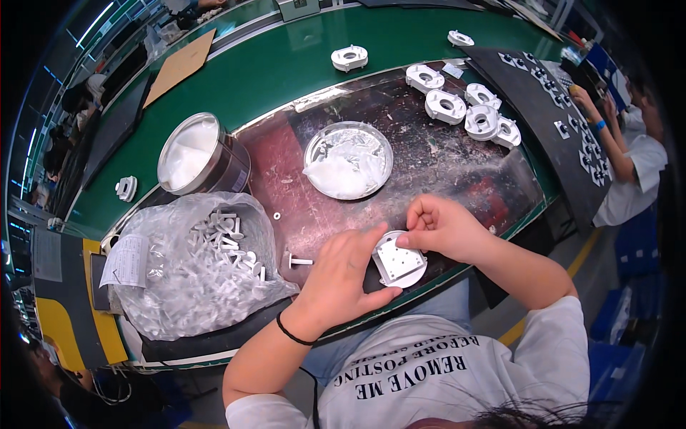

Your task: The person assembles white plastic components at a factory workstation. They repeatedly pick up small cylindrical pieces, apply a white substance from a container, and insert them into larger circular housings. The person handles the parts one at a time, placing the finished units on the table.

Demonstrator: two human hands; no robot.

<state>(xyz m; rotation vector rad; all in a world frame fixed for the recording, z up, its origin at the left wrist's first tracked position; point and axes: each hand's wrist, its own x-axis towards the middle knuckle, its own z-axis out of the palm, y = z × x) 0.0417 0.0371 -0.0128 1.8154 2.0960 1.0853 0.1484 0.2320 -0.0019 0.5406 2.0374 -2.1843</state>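
A white plastic housing [401,263], with a flat plate dotted with small holes, is held near the front edge of the table. My left hand [343,275] grips it from the left, thumb along its near edge and fingers at its far side. On the far right of the housing is my right hand [446,229], fingers curled and thumb tip over its rim; anything pinched there is too small to make out. Left of my left hand lies a white plastic pin with a round head [300,262]. A small white ring [276,215] rests farther back.
A clear bag [171,300] of white pins sits at left, a metal tin [239,161] with white contents behind it. A round foil-like dish [386,168] holds white material mid-table. Several white housings [444,107] stand far right. A co-worker's arm [618,154] reaches a black board [529,107] of small parts.
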